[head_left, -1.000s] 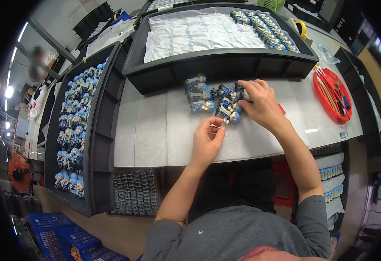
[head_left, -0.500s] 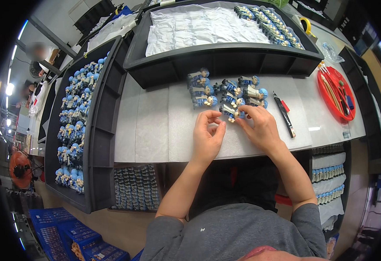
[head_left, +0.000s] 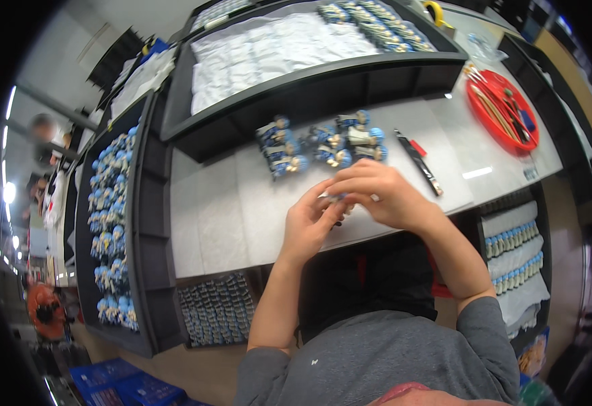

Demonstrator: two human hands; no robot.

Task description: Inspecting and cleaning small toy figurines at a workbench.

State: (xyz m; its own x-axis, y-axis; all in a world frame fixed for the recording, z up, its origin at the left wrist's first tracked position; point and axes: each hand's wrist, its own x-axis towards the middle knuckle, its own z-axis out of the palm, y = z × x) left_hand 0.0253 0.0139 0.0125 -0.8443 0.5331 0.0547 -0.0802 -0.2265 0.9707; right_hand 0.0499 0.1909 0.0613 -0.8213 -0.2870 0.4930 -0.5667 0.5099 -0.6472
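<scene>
Over the front part of the table, my left hand [head_left: 305, 222] and my right hand [head_left: 385, 193] are together around one small figurine [head_left: 338, 198]. Fingers cover most of it; only bits of blue and dark show between them. Both hands have their fingers closed on it. Just beyond lie several more blue-haired figurines [head_left: 282, 150] in loose columns on the white sheet [head_left: 208, 233]. Right of them rests a black pen-like tool [head_left: 419, 164], with a small red piece [head_left: 418, 147] beside it.
A black tray [head_left: 323, 82] lined with white padding holds rows of figurines behind. On the left stands a black crate [head_left: 152, 237] full of figurines. At right, a red oval basket [head_left: 475, 111] contains brushes and tools; yellow tape [head_left: 434, 12] sits farther back.
One figurine has been lifted off the sheet and brought nearer to me, and my hands have closed together around it. The whole view has tilted and shifted.
</scene>
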